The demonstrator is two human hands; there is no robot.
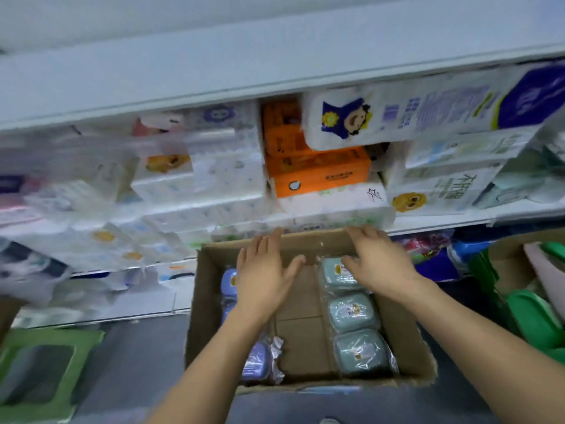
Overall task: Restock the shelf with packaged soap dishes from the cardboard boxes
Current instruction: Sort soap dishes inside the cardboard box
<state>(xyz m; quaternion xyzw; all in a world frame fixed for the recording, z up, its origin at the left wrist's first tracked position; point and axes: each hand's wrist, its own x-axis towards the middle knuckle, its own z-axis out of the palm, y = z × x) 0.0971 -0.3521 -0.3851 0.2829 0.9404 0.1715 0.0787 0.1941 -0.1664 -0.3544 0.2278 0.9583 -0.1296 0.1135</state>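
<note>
Both hands, left (266,267) and right (377,261), open-fingered, gripping nothing, above the cardboard box (208,301) of wrapped soap dishes (351,312). Slick film wrap; likely slip if pinched loosely.

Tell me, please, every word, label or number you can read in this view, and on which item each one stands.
"不用棉": possibly, large characters on the white tissue pack with a yellow cartoon face; blurred, uncertain.
Orange tissue pack: a dark line of characters, too blurred to read.
Blue-and-white tissue pack: large pale-blue characters, blurred, unreadable.
Teal soap dishes in the cardboard box: small stickers, too small to read.
No numbers legible.
</note>
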